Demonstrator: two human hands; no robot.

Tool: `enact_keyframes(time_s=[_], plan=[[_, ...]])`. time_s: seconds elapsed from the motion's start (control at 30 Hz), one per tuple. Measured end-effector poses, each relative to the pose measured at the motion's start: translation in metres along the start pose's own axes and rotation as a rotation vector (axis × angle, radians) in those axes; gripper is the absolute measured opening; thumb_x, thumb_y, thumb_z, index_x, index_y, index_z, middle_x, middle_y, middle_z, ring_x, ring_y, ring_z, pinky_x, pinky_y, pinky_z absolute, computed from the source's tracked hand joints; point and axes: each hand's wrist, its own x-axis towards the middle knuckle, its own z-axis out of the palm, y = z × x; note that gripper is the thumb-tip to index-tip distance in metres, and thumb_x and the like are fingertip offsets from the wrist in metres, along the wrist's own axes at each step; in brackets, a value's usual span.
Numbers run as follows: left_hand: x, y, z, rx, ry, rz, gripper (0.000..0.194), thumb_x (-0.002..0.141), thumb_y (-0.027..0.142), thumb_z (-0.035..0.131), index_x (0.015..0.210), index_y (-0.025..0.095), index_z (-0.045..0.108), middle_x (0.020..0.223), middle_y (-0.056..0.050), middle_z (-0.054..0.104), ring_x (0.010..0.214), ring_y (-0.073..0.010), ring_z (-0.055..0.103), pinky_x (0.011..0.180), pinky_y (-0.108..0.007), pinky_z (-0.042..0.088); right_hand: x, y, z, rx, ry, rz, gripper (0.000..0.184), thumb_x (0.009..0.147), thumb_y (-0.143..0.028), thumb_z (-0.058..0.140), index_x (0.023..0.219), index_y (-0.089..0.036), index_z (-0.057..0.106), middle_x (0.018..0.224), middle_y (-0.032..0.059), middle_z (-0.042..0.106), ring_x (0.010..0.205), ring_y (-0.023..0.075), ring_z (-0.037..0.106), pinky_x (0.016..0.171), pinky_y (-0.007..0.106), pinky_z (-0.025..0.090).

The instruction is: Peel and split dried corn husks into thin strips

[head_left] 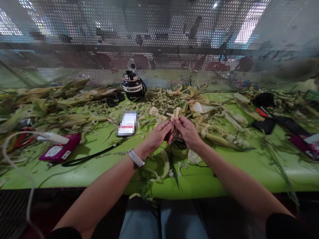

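Observation:
Both my hands meet over the middle of the green table (104, 172). My left hand (159, 134), with a pale watch band on its wrist, and my right hand (187, 132) are closed together around a pale strip of dried leaf (175, 114) that sticks up between the fingertips. Something dark, perhaps scissor handles (179, 143), hangs under my right palm; I cannot make it out clearly. Cut leaf scraps (161, 166) lie just below my hands.
Piles of dried husks and leaves (62, 103) cover the table's back and left. A black bottle (133, 87) stands at the back centre, a phone (127, 123) lies left of my hands, a magenta device (59, 152) with white cable at left, dark tools (265, 124) at right. A perforated screen rises behind.

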Motion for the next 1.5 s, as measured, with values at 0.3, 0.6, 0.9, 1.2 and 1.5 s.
enact_keyframes(time_s=[0.3, 0.6, 0.9, 1.2, 1.5], plan=[[-0.005, 0.008, -0.001, 0.19, -0.053, 0.008, 0.029, 0.081, 0.044, 0.056, 0.069, 0.018, 0.052, 0.049, 0.003, 0.048, 0.04, -0.0077, 0.041, 0.038, -0.021, 0.034, -0.004, -0.012, 0.003, 0.139, 0.035, -0.015, 0.034, 0.071, -0.05, 0.066, 0.078, -0.019, 0.053, 0.049, -0.0097, 0.041, 0.034, 0.0026, 0.026, 0.032, 0.018, 0.017], [-0.005, 0.0, 0.0, 0.057, 0.092, 0.012, 0.026, 0.078, 0.044, 0.06, 0.082, 0.019, 0.059, 0.068, -0.001, 0.061, 0.058, -0.0138, 0.058, 0.055, -0.026, 0.048, -0.003, -0.021, -0.005, 0.126, -0.005, -0.019, 0.034, 0.074, -0.048, 0.065, 0.087, -0.017, 0.059, 0.05, -0.0091, 0.043, 0.036, 0.0021, 0.027, 0.034, 0.017, 0.018], [0.004, -0.011, 0.0, -0.092, 0.333, 0.034, 0.033, 0.07, 0.042, 0.068, 0.091, 0.018, 0.064, 0.077, -0.001, 0.063, 0.064, -0.0114, 0.058, 0.053, -0.021, 0.049, 0.001, -0.008, -0.003, -0.106, -0.021, -0.039, 0.046, 0.081, -0.046, 0.056, 0.117, -0.017, 0.06, 0.055, -0.0054, 0.045, 0.041, 0.0052, 0.03, 0.037, 0.02, 0.023], [0.003, -0.006, -0.001, -0.407, 0.242, -0.055, 0.037, 0.066, 0.036, 0.074, 0.098, 0.022, 0.061, 0.073, 0.002, 0.064, 0.058, -0.0097, 0.06, 0.052, -0.021, 0.048, 0.007, 0.007, 0.0, 0.084, -0.06, -0.034, 0.055, 0.073, -0.054, 0.06, 0.118, -0.021, 0.058, 0.058, -0.0057, 0.043, 0.05, 0.0083, 0.041, 0.046, 0.02, 0.038], [0.006, -0.01, -0.001, -0.481, 0.246, -0.051, 0.028, 0.064, 0.029, 0.076, 0.084, 0.016, 0.062, 0.062, 0.001, 0.063, 0.052, -0.0086, 0.058, 0.048, -0.018, 0.045, 0.001, -0.007, -0.007, -0.346, 0.102, -0.272, 0.032, 0.083, -0.049, 0.051, 0.099, -0.021, 0.059, 0.056, -0.005, 0.043, 0.051, 0.0115, 0.04, 0.05, 0.024, 0.034]])
